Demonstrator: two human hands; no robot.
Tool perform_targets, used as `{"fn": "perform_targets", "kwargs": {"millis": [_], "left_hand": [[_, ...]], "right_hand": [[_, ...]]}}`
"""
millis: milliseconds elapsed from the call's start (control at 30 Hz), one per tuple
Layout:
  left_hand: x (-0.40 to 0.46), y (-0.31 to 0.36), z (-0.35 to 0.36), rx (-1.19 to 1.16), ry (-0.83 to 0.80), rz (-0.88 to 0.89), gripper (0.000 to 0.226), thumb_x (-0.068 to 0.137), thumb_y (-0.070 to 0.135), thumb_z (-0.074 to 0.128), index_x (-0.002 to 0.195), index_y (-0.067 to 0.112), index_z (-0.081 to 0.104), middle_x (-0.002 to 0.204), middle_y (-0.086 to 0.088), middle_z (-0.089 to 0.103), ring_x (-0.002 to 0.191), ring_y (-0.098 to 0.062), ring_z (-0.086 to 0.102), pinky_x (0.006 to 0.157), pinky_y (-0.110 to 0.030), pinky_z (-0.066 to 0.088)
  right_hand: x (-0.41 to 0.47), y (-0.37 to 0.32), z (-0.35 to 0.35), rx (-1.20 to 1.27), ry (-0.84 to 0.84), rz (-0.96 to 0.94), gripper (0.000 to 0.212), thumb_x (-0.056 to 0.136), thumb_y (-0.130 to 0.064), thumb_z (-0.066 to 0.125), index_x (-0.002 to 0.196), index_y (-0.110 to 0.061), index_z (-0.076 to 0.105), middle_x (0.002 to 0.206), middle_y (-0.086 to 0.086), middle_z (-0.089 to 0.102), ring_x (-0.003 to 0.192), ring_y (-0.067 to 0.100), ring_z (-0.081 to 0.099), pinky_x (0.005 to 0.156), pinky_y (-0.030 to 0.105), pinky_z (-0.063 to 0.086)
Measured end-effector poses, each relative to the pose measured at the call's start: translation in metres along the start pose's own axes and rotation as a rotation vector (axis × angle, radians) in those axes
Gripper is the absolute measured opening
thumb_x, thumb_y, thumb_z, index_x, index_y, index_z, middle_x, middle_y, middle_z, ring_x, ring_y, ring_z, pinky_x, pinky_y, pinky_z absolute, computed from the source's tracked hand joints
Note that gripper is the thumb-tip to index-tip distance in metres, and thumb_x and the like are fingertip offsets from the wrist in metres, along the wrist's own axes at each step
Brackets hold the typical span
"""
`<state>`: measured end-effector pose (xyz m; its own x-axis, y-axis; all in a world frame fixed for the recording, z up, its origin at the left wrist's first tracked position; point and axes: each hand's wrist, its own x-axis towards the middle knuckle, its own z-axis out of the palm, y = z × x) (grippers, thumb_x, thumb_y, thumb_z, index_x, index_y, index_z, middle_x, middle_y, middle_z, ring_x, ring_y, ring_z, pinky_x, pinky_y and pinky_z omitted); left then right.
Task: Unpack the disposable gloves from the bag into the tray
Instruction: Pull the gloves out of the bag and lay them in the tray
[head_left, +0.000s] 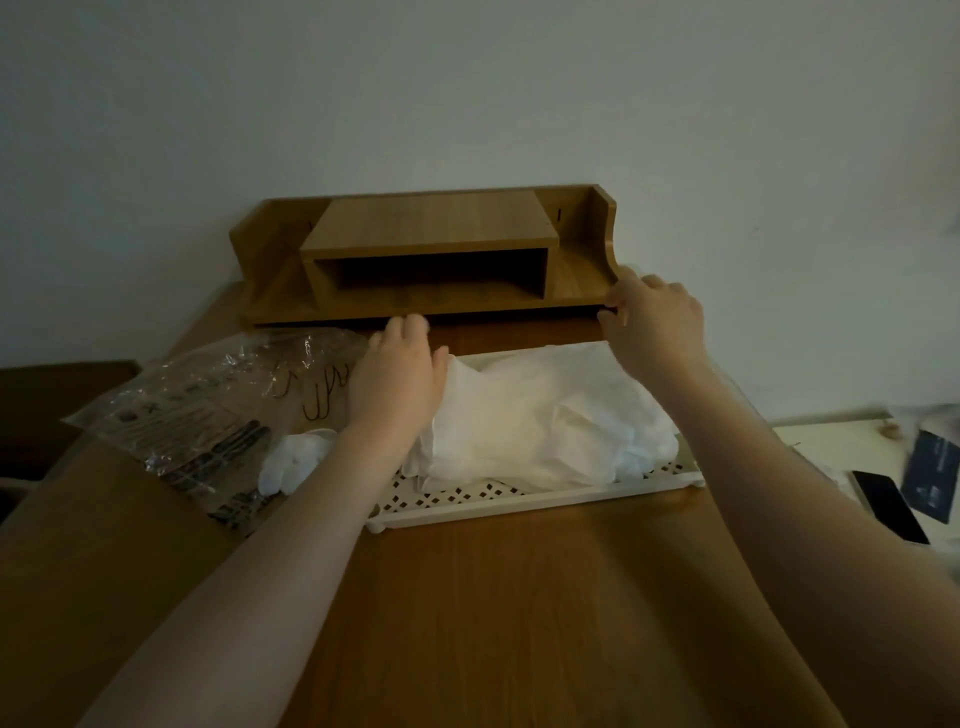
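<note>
Table: a broad brown wooden tabletop (519, 623) fills the lower half of the frame, both bare forearms reaching up across it.
Shelf: a brown wooden desk organiser with an open slot (431, 260) sits at upper centre against the pale wall.
Tray: a long white plastic tray with a perforated floor (467, 501) lies at centre frame, just below the shelf.
Gloves: and there's the haul, a big crumpled heap of thin translucent white disposable gloves (545, 421) piled inside the tray, spilling toward its left end.
Bag: a clear crinkled plastic bag with dark printing (208, 415) lies flat at centre left, beside the tray; it looks slack and mostly emptied.
Stray glove: one small white bunched glove (296, 460) sits on the bag's lower edge, outside the tray.
Left hand: the left hand (397, 382) is at the heap's upper left, palm down, fingers fairly straight and reaching past the pile; it touches the gloves at the thumb side, gripping nothing visible.
Right hand: the right hand (657, 325) is up at the tray's far right corner, fingers bent downward; whether they pinch the rim cannot be told.
Side items: a black phone (891, 512) and a dark blue card (935, 478) lie at far right.
Progress: nearly done by the look of it. The bulk is in; the stray glove remains, and the pile wants tidying.
</note>
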<state>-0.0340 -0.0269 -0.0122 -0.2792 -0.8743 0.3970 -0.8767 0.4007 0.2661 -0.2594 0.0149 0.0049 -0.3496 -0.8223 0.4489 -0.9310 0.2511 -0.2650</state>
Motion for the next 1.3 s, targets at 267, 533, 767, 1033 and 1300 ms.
{"fn": "perform_targets", "kwargs": {"millis": [267, 533, 767, 1033, 1300], "left_hand": [[-0.02, 0.043, 0.02, -0.136, -0.297, 0.307, 0.041, 0.103, 0.023, 0.028, 0.142, 0.012, 0.034, 0.147, -0.005, 0.038, 0.132, -0.017, 0.037, 0.109, -0.029, 0.028], [-0.022, 0.011, 0.054, 0.213, -0.532, 0.241, 0.088, 0.082, 0.077, 0.007, 0.151, 0.023, -0.009, 0.159, -0.004, -0.01, 0.146, -0.019, -0.008, 0.117, -0.037, -0.007], [-0.022, 0.01, 0.043, 0.205, -0.573, 0.21, 0.113, 0.071, 0.086, 0.034, 0.152, 0.018, -0.004, 0.159, -0.004, -0.008, 0.146, -0.021, -0.006, 0.117, -0.037, -0.005], [-0.033, -0.031, -0.029, -0.123, 0.014, 0.153, 0.033, 0.096, 0.027, 0.048, 0.127, 0.017, 0.052, 0.133, 0.003, 0.04, 0.116, -0.012, 0.045, 0.084, -0.019, 0.036], [-0.038, -0.097, -0.028, 0.042, -0.43, -0.054, 0.039, 0.092, 0.023, 0.054, 0.131, 0.022, 0.05, 0.145, -0.004, 0.031, 0.125, -0.023, 0.04, 0.095, -0.034, 0.041]], "right_hand": [[-0.039, -0.034, 0.037, -0.04, -0.447, -0.383, 0.054, 0.099, -0.041, 0.035, 0.145, -0.014, 0.031, 0.155, 0.005, 0.026, 0.144, 0.021, 0.017, 0.117, 0.038, 0.01], [-0.037, 0.017, 0.046, -0.163, -0.575, -0.293, 0.096, 0.071, -0.085, 0.024, 0.15, -0.035, 0.008, 0.16, -0.004, 0.003, 0.147, 0.025, -0.003, 0.117, 0.047, -0.006], [-0.032, 0.027, 0.036, -0.156, -0.699, -0.182, 0.113, 0.058, -0.089, 0.036, 0.15, -0.036, 0.001, 0.16, 0.0, -0.006, 0.146, 0.029, -0.012, 0.114, 0.054, -0.01], [-0.039, -0.059, -0.008, 0.338, -0.353, -0.314, 0.04, 0.093, -0.041, 0.053, 0.128, -0.021, 0.055, 0.146, 0.0, 0.04, 0.134, 0.019, 0.037, 0.107, 0.035, 0.032], [-0.063, -0.145, 0.02, 0.377, -0.468, -0.651, 0.023, 0.094, -0.027, 0.054, 0.11, -0.014, 0.066, 0.123, 0.005, 0.058, 0.113, 0.022, 0.052, 0.096, 0.037, 0.044]]}}
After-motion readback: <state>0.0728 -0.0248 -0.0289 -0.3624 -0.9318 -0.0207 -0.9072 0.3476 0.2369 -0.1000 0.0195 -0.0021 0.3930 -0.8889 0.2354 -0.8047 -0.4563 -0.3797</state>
